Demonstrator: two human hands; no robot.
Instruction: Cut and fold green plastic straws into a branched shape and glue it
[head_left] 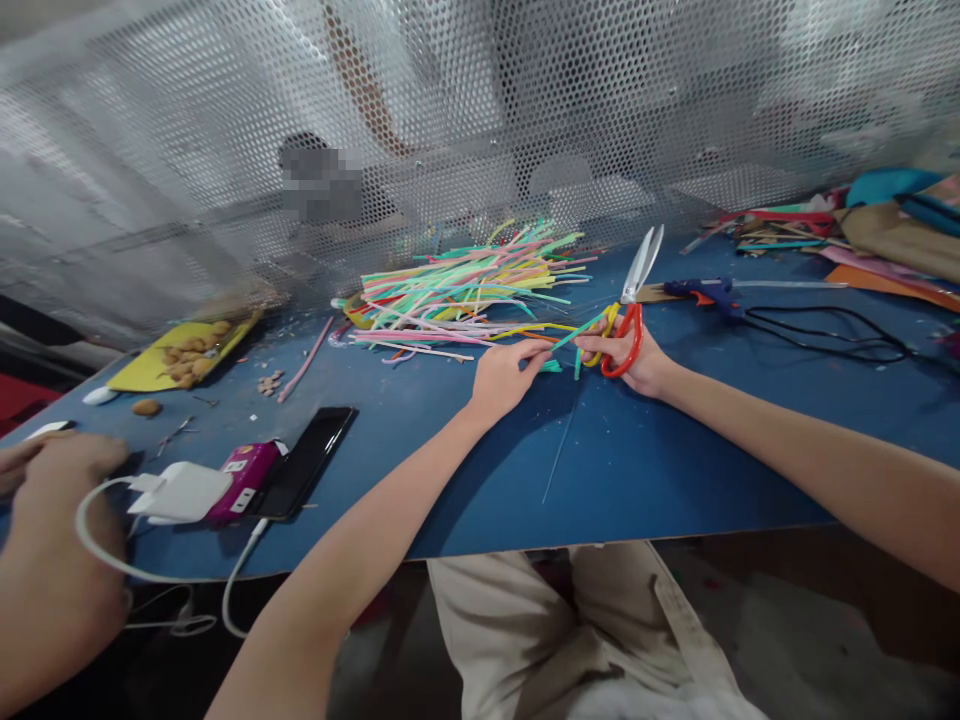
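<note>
Blue, scuffed board formed the table [675, 450], backed by a curved screen of perforated metal mesh [187, 150]. Far to the left of the grip, another person's hand [56, 470] rested near a white charger block [184, 490] with a looping white cable, a glossy black phone [307, 455] lying flat beside it. Further back lay a yellow sheet [150, 370] holding small tan lumps. Just behind the grip, a loose heap of thin plastic strips [465, 285] in green, pink, yellow and white fanned out across the board. The left hand [502, 375] pinched one end of a slim green strip [581, 330] between thumb and fingertips. The strip ran up and to the right into the right hand [637, 360], whose fingers were closed through the smooth red loop handles of a pair of scissors [637, 290], the pale metal blades parted and pointing away. Right of the grip lay a blue glue gun [705, 292] with a thin black cord, then a pile of coloured paper scraps [862, 230].
</note>
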